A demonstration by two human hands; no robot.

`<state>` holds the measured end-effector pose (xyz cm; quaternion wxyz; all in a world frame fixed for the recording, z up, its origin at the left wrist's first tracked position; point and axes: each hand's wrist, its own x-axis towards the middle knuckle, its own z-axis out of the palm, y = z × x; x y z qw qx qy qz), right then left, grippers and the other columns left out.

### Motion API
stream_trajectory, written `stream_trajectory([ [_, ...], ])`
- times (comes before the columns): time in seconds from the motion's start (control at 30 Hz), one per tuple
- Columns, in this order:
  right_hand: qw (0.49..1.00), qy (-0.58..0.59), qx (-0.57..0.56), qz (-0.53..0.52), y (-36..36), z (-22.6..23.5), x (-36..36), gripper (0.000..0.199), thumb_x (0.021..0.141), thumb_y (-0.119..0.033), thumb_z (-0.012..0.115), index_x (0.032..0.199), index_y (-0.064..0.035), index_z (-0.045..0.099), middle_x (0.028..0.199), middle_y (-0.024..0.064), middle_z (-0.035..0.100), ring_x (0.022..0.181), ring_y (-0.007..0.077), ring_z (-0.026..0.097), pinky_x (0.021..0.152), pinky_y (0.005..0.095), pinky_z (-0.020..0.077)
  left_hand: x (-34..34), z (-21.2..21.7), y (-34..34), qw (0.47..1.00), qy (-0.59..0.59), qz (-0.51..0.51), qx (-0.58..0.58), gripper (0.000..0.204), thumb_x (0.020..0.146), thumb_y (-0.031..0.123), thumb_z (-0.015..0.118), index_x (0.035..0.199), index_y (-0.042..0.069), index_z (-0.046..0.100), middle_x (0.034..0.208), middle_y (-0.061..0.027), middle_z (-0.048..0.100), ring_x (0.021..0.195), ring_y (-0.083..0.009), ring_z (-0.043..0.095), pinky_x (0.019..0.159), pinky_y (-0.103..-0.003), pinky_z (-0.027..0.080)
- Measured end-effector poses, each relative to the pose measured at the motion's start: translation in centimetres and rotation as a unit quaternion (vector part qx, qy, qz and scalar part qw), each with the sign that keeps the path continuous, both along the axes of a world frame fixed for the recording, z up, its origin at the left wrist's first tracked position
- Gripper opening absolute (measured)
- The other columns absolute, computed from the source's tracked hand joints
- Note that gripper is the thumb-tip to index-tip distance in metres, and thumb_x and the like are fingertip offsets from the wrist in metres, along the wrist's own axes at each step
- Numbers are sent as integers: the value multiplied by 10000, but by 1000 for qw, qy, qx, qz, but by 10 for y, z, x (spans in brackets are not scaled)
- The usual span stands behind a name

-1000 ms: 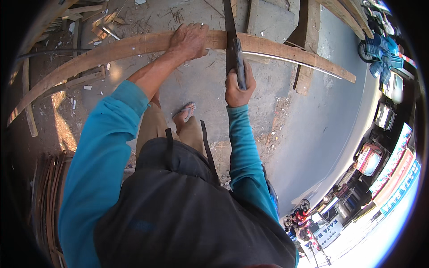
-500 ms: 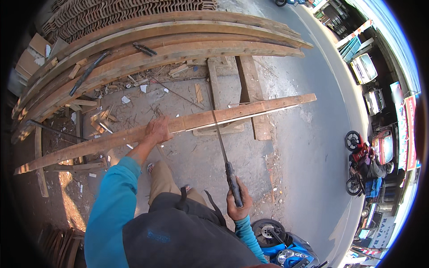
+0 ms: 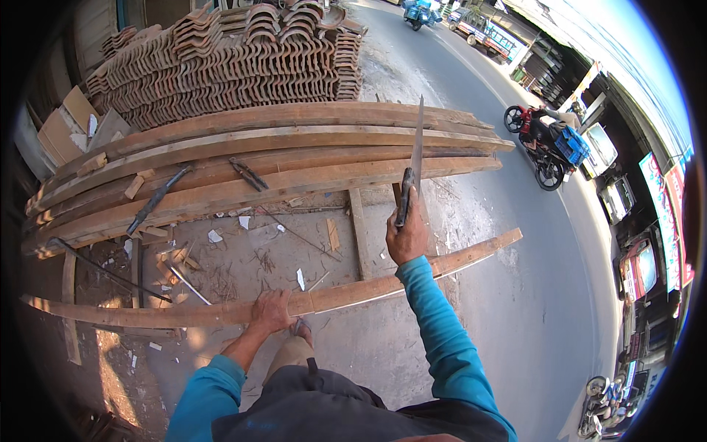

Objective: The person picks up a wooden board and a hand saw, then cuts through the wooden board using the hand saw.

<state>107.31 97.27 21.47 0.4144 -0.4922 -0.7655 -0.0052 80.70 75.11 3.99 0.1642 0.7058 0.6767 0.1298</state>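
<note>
A long wooden beam [image 3: 346, 293] lies across in front of me, left to right. My left hand [image 3: 272, 309] grips it near the middle, fingers over its top. Farther forward, my right hand [image 3: 407, 232] is closed round the dark handle of a handsaw [image 3: 418, 147]. The blade points away from me, raised clear of the beam and seen against the stacked timbers. My right forearm passes over the beam and hides part of it.
Several long timbers [image 3: 294, 136] are stacked ahead, with pincers [image 3: 249, 174] and a dark bar-like tool [image 3: 158, 199] on them. Roof tiles [image 3: 243, 74] are piled behind. Wood scraps [image 3: 177, 259] litter the ground. A motorbike with a rider [image 3: 545, 147] is on the road at right.
My right hand has lifted the saw off the beam and swung it forward. My left hand stays on the beam. The view has tilted up, and the red motorbike has moved farther along the road.
</note>
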Motion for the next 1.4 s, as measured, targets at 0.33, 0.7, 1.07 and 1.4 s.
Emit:
stream_trajectory([
  [0.33, 967, -167, -190, 17, 166, -80, -109, 805, 914, -198, 656, 1559, 27, 231, 1222, 230, 601, 1067, 443, 637, 886, 517, 527, 0, 1, 4, 1000, -1, -1, -6, 704, 615, 419, 892, 1170, 91, 612, 1072, -138, 636, 1058, -334, 625, 903, -481, 471],
  [0.7, 960, -163, -195, 120, 159, -70, -91, 700, 873, -303, 754, 1450, -42, 455, 1277, 221, 588, 1153, 409, 598, 979, 468, 496, -2, -21, -18, 995, 97, 25, 17, 675, 674, 216, 848, 1297, 121, 606, 1134, -145, 595, 1102, -339, 564, 987, -519, 386],
  [1.07, 997, 31, -64, -8, 129, -59, 227, 498, 890, -134, 749, 1342, -18, 573, 1135, 189, 643, 1015, 349, 639, 906, 448, 499, 63, 43, 30, 982, 154, 11, -112, 689, 682, 247, 881, 1278, 134, 555, 1149, -157, 589, 1139, -358, 546, 989, -509, 381],
  [1.4, 875, 298, -102, -368, 54, -99, 443, 572, 987, -229, 671, 1458, 31, 478, 1306, 200, 589, 1182, 290, 595, 957, 417, 498, 223, 52, 136, 955, -10, -131, -265, 672, 721, 268, 820, 1307, 79, 551, 1245, -206, 538, 1212, -456, 527, 986, -537, 465],
])
